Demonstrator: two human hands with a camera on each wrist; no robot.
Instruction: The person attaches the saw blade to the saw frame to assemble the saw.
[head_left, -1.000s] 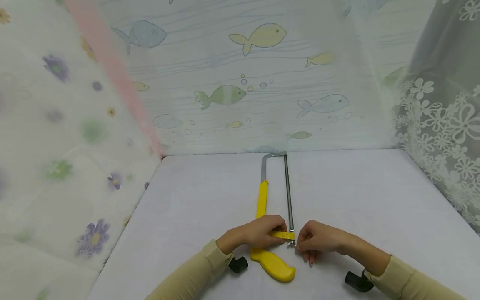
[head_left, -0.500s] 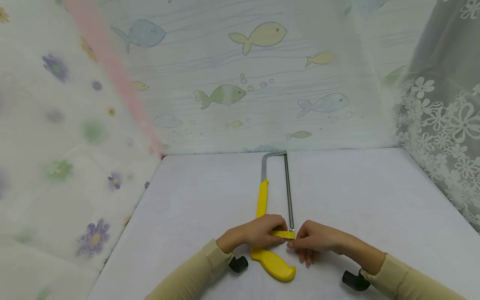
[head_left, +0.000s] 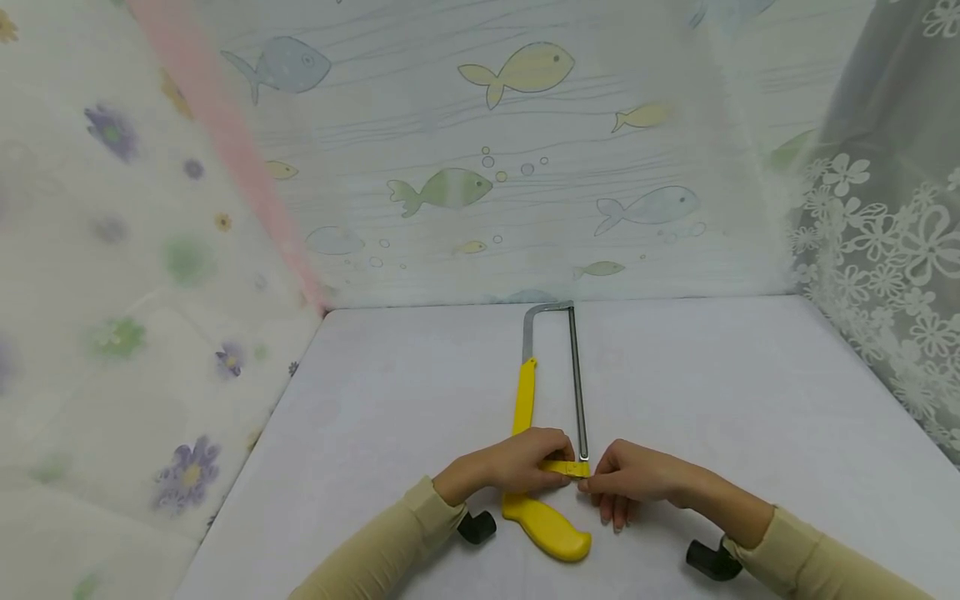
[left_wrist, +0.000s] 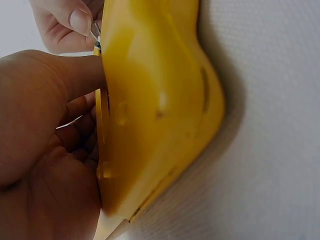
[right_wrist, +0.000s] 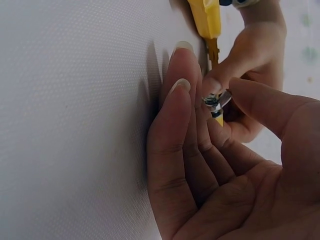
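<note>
A hacksaw with a yellow handle (head_left: 553, 532) lies flat on the white table, its blade (head_left: 577, 383) towards the right. My left hand (head_left: 517, 463) grips the yellow frame, thumb and fingers around the short arm (head_left: 566, 468) at the blade's near end. The yellow handle (left_wrist: 155, 110) fills the middle of the left wrist view. At the near end of the blade, my right hand (head_left: 641, 477) pinches a small metal wing nut (right_wrist: 225, 98) between thumb and fingers. The other right fingers are bent beside it, close to the tabletop. From the head, the right fingertips hide the wing nut.
The white tabletop (head_left: 405, 392) meets a fish-print curtain (head_left: 442, 250) at the back. A flower-print curtain (head_left: 135, 392) hangs on the left and a lace one (head_left: 900, 242) on the right. Black wrist-camera mounts (head_left: 477, 527) sit under both sleeves.
My right hand has moved slightly left onto the wing nut, which showed uncovered a second ago, then shifted very slightly right. The left hand and hacksaw have stayed in place.
</note>
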